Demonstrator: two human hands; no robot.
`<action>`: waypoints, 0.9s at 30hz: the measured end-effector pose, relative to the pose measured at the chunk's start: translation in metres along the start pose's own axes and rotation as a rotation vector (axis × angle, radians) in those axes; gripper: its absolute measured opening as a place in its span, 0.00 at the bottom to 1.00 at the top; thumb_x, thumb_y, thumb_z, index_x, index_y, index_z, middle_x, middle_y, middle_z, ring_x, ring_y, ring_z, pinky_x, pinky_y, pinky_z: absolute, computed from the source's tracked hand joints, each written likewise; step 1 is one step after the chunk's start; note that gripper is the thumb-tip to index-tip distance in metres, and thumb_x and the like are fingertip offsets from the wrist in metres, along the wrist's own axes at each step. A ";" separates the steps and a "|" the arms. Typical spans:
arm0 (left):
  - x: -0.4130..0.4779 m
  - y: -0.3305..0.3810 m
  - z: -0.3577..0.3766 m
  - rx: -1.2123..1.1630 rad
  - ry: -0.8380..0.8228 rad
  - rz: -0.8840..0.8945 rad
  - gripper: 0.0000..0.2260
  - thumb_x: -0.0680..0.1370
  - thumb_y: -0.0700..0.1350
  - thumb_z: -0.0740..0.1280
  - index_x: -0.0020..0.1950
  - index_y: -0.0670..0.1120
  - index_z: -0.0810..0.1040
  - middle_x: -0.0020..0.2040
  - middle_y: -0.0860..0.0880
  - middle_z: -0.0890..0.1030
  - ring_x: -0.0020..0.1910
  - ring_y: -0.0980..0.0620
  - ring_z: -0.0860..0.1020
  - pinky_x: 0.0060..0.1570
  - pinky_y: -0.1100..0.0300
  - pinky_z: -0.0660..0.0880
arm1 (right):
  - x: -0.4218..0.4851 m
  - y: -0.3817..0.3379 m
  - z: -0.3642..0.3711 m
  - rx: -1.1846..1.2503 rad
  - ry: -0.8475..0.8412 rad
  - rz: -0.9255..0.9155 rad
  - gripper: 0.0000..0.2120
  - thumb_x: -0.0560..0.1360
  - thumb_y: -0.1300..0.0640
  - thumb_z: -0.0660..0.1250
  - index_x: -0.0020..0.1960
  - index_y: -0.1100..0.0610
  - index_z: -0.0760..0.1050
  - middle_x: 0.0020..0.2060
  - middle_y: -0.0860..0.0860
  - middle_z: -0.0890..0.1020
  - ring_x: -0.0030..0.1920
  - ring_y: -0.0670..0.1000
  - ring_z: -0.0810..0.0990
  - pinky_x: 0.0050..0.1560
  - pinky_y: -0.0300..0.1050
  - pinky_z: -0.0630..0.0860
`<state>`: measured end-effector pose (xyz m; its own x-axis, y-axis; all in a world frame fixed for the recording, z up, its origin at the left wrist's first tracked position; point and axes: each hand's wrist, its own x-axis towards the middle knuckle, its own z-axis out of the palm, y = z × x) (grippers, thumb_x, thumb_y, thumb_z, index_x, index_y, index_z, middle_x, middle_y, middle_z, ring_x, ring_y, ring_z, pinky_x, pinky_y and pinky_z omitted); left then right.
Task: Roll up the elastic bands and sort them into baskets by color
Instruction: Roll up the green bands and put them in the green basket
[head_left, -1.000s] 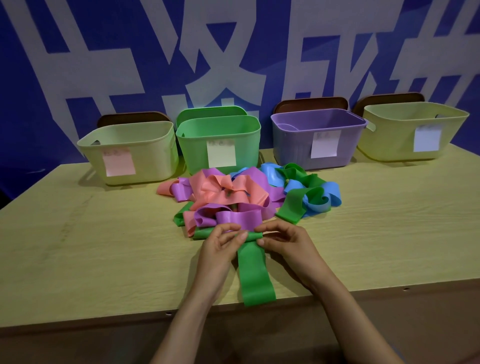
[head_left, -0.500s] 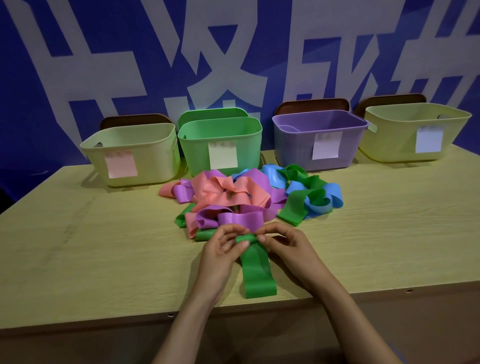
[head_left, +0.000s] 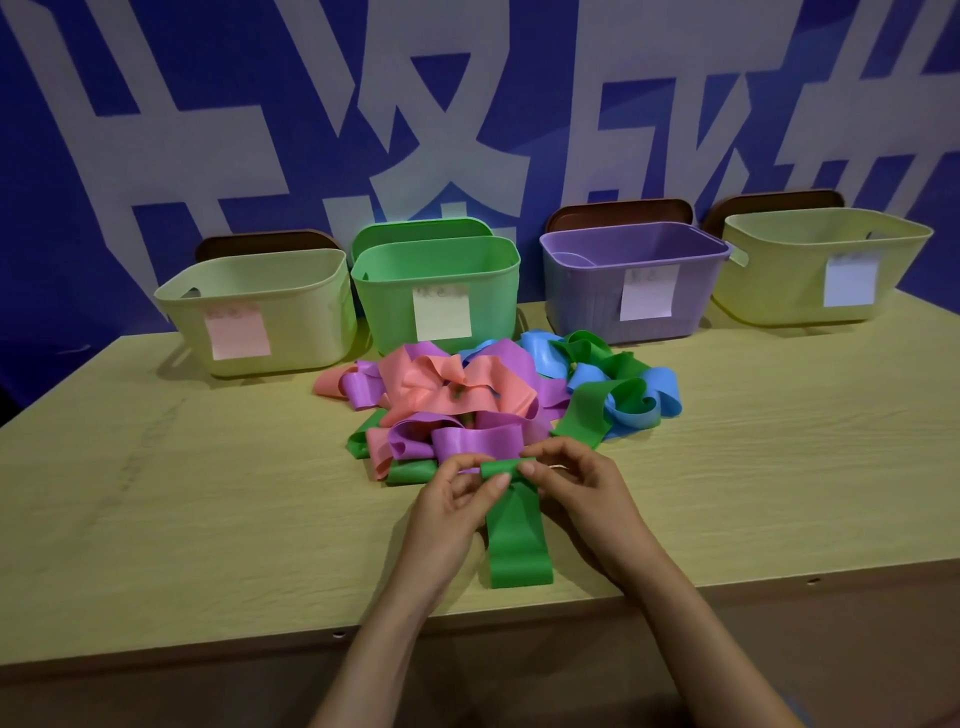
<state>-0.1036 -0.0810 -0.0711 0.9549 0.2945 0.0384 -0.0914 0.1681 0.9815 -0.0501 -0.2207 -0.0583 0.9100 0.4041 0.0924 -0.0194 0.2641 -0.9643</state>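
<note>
A green elastic band (head_left: 517, 540) lies flat on the table, pointing toward the front edge, with its far end curled into a small roll. My left hand (head_left: 452, 512) and my right hand (head_left: 576, 488) pinch that roll from either side. Just behind it sits a tangled pile of bands (head_left: 467, 400) in pink, purple, blue and green. Along the back stand a pale yellow basket (head_left: 260, 312) with a pink label, a green basket (head_left: 436, 291), a purple basket (head_left: 623, 280) and another pale yellow basket (head_left: 810, 260) with a bluish label.
The wooden table (head_left: 182, 493) ends at a front edge close to my wrists. Brown lids lean behind the baskets against a blue and white wall banner. A green lid stands behind the green basket.
The far end of the green band has been rolled up a little between my fingers, and the flat strip on the table has grown shorter. The pile and baskets have not moved.
</note>
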 end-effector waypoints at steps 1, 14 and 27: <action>0.000 0.000 0.000 0.000 -0.002 -0.005 0.09 0.74 0.38 0.69 0.53 0.44 0.76 0.48 0.44 0.84 0.49 0.47 0.82 0.49 0.54 0.78 | 0.000 0.000 -0.001 0.010 0.011 0.004 0.04 0.73 0.68 0.68 0.46 0.63 0.77 0.36 0.54 0.81 0.39 0.49 0.79 0.40 0.39 0.77; 0.000 0.001 -0.004 -0.091 0.035 0.005 0.08 0.74 0.33 0.67 0.50 0.42 0.77 0.45 0.48 0.84 0.46 0.53 0.82 0.45 0.63 0.77 | 0.000 0.000 -0.003 -0.092 -0.055 -0.059 0.12 0.66 0.77 0.69 0.46 0.66 0.78 0.45 0.52 0.81 0.44 0.43 0.81 0.44 0.35 0.77; 0.001 0.000 -0.005 -0.092 0.036 0.047 0.13 0.71 0.30 0.70 0.51 0.43 0.75 0.48 0.45 0.82 0.47 0.54 0.82 0.46 0.64 0.77 | 0.003 0.004 -0.001 -0.071 -0.008 -0.008 0.04 0.72 0.68 0.69 0.47 0.65 0.77 0.36 0.52 0.79 0.37 0.46 0.78 0.39 0.38 0.75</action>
<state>-0.1036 -0.0764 -0.0722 0.9384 0.3374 0.0752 -0.1625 0.2385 0.9575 -0.0471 -0.2199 -0.0621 0.9068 0.4090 0.1019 0.0175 0.2050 -0.9786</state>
